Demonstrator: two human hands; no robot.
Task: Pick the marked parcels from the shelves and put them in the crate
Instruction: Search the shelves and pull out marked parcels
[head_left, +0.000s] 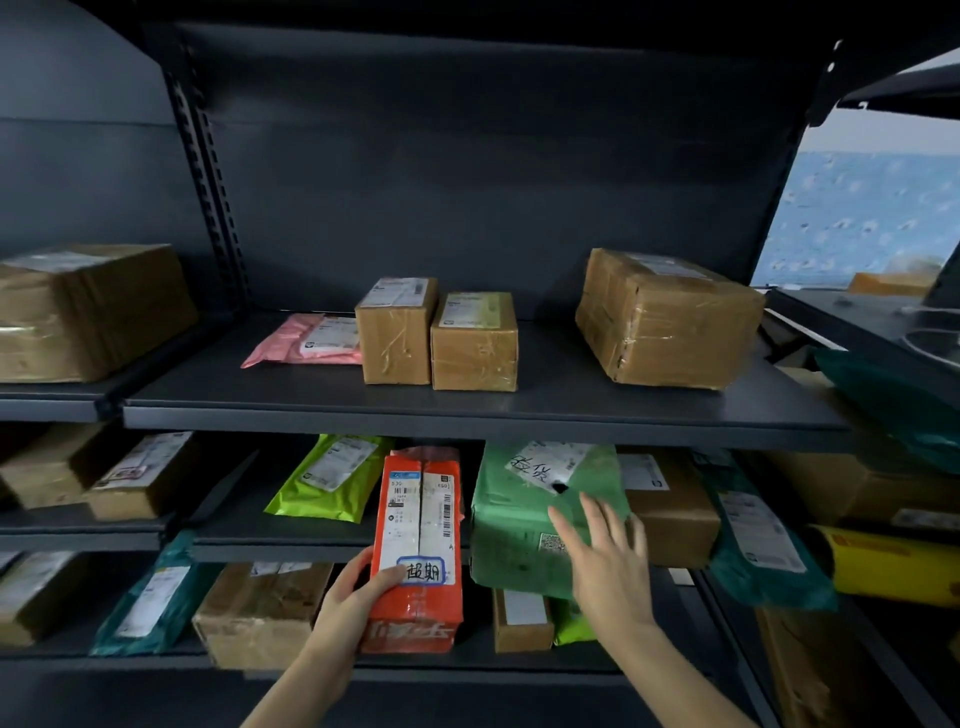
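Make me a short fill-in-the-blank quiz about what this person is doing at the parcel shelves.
1. The left hand grips an ____ parcel.
2. The right hand rests on a ____ parcel.
3. The pink mailer bag lies on the ____ shelf.

Missing words: orange; green; upper

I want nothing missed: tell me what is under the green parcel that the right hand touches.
Below the green parcel on the lower shelf stand a small brown box and a lime bag. The parcel and the right hand cover their tops; directly beneath it is hidden.
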